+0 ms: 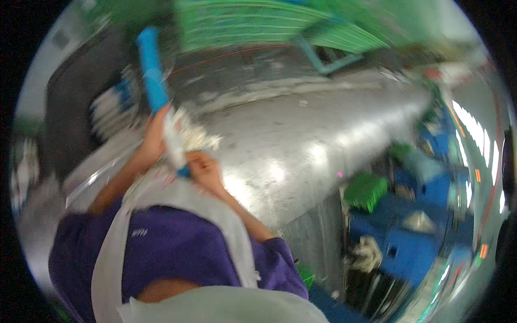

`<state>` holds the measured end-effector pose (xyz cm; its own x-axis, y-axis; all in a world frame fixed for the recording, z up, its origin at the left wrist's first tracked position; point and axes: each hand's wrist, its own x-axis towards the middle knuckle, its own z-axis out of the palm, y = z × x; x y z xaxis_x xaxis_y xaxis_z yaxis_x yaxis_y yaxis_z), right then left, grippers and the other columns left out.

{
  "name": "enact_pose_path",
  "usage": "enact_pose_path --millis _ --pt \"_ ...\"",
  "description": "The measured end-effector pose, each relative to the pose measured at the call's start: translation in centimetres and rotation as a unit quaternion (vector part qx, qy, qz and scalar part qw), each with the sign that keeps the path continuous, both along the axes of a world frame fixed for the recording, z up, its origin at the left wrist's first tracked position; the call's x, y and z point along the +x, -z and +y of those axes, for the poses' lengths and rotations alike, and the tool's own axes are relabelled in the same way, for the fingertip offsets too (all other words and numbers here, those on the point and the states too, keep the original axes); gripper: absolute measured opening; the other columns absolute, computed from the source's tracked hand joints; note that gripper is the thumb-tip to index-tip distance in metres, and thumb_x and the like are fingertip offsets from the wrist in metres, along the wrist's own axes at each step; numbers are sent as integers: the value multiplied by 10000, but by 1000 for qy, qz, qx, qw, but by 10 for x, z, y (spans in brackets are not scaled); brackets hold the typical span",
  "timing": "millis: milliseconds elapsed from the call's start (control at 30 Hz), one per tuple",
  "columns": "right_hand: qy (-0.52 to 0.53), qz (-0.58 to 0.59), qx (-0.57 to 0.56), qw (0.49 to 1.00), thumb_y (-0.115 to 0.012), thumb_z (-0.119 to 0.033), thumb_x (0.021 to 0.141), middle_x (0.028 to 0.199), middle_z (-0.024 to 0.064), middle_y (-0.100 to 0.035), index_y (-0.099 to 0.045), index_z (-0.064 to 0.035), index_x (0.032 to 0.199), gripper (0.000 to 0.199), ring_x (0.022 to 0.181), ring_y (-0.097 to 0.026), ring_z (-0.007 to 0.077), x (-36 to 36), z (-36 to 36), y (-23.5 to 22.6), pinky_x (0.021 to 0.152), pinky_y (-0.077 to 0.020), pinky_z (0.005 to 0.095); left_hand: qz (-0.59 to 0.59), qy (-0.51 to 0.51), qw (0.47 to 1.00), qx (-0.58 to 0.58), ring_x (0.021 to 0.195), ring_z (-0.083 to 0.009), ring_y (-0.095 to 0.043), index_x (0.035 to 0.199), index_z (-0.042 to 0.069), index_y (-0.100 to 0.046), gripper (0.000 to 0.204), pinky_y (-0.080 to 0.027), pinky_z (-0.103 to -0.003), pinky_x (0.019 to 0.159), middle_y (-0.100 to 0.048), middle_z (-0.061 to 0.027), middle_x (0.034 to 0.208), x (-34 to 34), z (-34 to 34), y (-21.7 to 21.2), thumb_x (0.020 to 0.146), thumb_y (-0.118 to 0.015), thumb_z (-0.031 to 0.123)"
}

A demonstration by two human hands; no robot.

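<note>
A long blue tube (pixel 152 75) slants up and away from my chest, with a white wrapping (pixel 173 139) round its lower part. Cream fringe-like strands (pixel 196 137) stick out from the wrapping on its right side; blur hides their exact kind. My left hand (pixel 156 134) is closed round the tube from the left, where the blue meets the white. Beside the lower end, my right hand (pixel 204 169) has its fingers curled together near the strands. What those fingers pinch is hidden. A short blue tube end shows just below, near my white apron (pixel 183 194).
A shiny metal tabletop (pixel 301 134) stretches off to the right. Green slatted material (pixel 269 24) and a blue-green frame (pixel 326 62) stand behind it. Blue crates (pixel 409 242) with a green bundle (pixel 366 191) are at the right. A dark bin-like shape (pixel 72 97) stands at the left.
</note>
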<state>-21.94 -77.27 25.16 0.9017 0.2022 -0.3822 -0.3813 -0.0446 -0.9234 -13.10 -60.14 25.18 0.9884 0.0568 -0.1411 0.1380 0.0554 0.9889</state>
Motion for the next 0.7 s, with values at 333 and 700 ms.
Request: enact_pose_path --millis 333,700 --pt "-101 -402 -186 891 -490 2 857 677 34 -562 -594 -40 1144 308 553 -515 116 96 -18 -85 489 -423 245 -7 42 993 -107 815 -136 -611 1242 46 -437 608 -510 -280 683 -631 -122 967 72 32 -7 777 -737 300" --pt "-433 -526 -628 375 -741 -126 618 751 71 -545 -542 -51 871 330 743 -556 217 163 -76 -125 681 -477 326 -77 436 853 275 1041 -320 -553 1321 47 -363 802 -448 -381 845 -567 -188 1089 39 -16 48 704 -743 392"
